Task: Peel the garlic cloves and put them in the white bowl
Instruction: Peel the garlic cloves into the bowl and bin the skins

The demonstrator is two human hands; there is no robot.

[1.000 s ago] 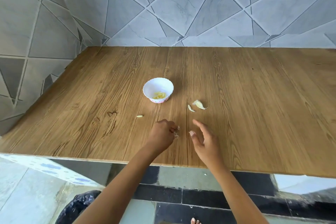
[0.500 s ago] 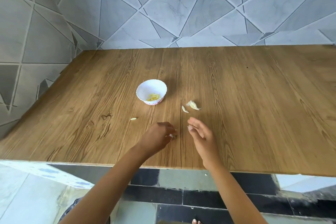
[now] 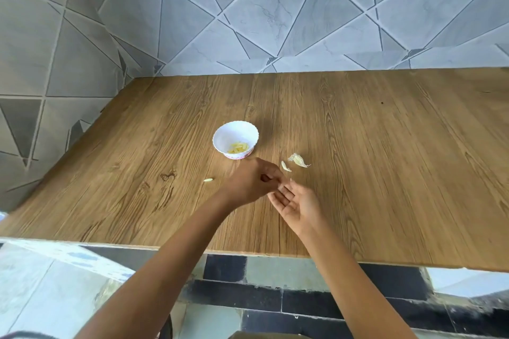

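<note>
Several yellowish peeled cloves (image 3: 239,147) sit in the white bowl (image 3: 229,133), so the task is part done. Out at four o'clock from the bowl lie two more bits on the wooden table (image 3: 385,173): a papery unpeeled clove (image 3: 298,159) and, just beside it, a pale sliver (image 3: 285,166) that could be skin or garlic, too small to call. One stray pale piece (image 3: 208,180) lies alone at seven o'clock from the bowl.

Now the hands, at five o'clock from the bowl. The left hand (image 3: 252,181) is curled tight, fingertips bunched against the right hand's fingers (image 3: 282,190). Whether a clove is pinched in there, I cannot tell; the knuckles hide it. The right hand (image 3: 298,202) lies palm up, fingers straight and relaxed, gripping nothing.

Where could this go wrong? If something small and slick is in that pinch, it could pop out mid-peel and skid toward the table's near edge at six o'clock, then to the floor. The left knuckles are near the bowl's base, so a quick reach could knock this light bowl and spill the cloves. Loose skin may cling to fingers and ride into the bowl. And that stray piece at seven o'clock sits outside the working area, easy to overlook.
</note>
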